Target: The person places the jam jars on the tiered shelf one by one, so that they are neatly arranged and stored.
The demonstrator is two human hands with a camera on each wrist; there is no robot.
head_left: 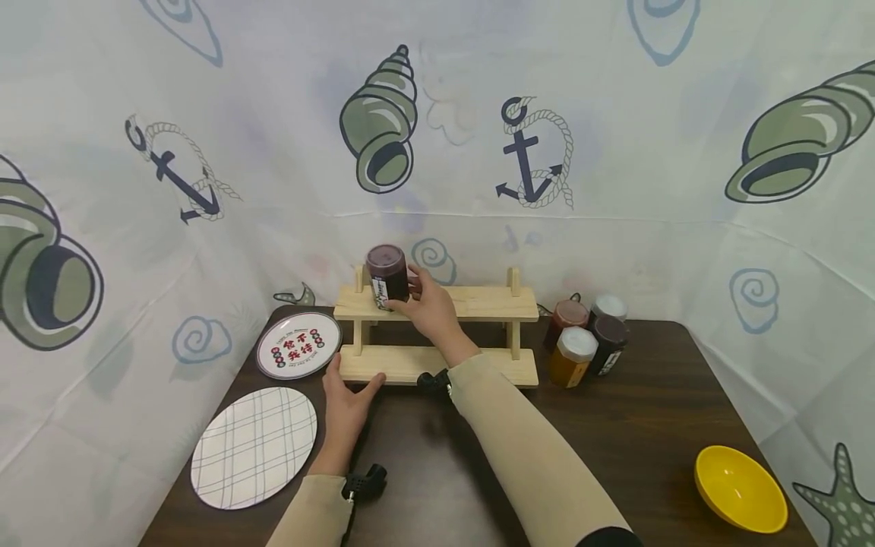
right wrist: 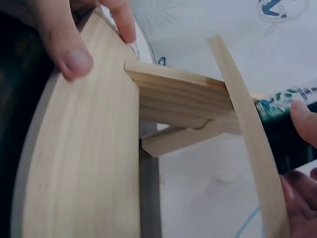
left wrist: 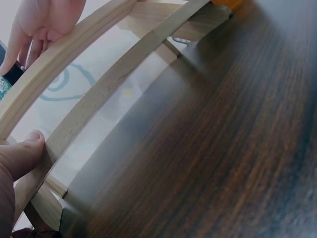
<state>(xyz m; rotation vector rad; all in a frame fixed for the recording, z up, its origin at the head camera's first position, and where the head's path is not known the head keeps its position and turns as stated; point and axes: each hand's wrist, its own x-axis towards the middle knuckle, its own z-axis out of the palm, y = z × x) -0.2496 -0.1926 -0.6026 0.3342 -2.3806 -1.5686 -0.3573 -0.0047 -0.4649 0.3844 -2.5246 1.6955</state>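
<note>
A two-tier wooden rack (head_left: pixel 472 303) stands toward the back of the dark table. My right hand (head_left: pixel 434 310) holds a dark jar with a purplish lid (head_left: pixel 386 260) at the left end of the upper board, thumb in front and fingers round its far side. The jar's label (right wrist: pixel 283 105) shows in the right wrist view, beyond the upper board's edge. Down at the lower board's left corner, my left hand (head_left: pixel 346 409) grips the wood. Its thumb (right wrist: pixel 77 63) lies on the board while the other fingers reach round the end.
Several jars (head_left: pixel 576 346) with brown, white and dark lids cluster right of the rack. On the left lie a plate with red characters (head_left: pixel 321 363) and a white checked plate (head_left: pixel 254 448). A yellow bowl (head_left: pixel 741 490) sits front right. Printed cloth (head_left: pixel 451 182) hangs behind.
</note>
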